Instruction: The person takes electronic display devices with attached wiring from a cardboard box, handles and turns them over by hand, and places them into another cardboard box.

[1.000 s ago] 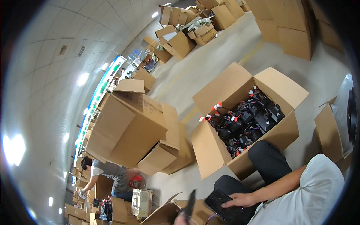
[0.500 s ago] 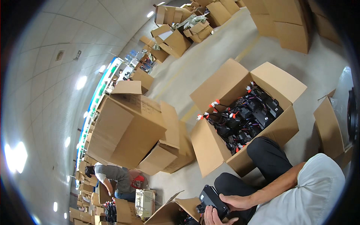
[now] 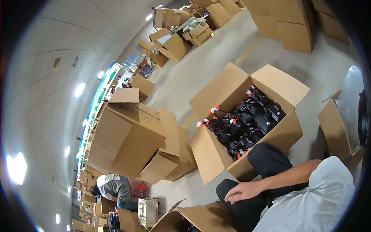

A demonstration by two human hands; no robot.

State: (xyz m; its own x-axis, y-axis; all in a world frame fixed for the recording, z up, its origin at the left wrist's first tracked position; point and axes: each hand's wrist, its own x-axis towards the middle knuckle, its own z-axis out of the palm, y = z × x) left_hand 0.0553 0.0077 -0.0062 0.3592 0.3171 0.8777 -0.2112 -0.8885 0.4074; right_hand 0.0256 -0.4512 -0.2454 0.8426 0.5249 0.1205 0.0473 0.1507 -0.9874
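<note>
My right hand [image 3: 242,191] hangs over my dark-trousered knee [image 3: 228,189], palm down. Its fingers are loosely bent and a little apart, with nothing visible in them. My left hand is out of view. Below my right hand, at the lower edge, stands an open cardboard box [image 3: 210,216] with dark parts partly showing inside. Beyond my knees, a larger open carton [image 3: 210,154] is filled with black plastic units [image 3: 251,118] that have cables and red and white connector ends.
Large cartons [image 3: 127,135] stand to the left. A person in grey [image 3: 118,189] bends over near a pale boxy machine [image 3: 148,212]. At the right is another open carton [image 3: 336,123] with clear plastic. More cartons [image 3: 286,27] stand at the back.
Half a second ago both hands held a black boxy device low in the view. Now the device and my left hand are out of sight, and my right hand is off it.
</note>
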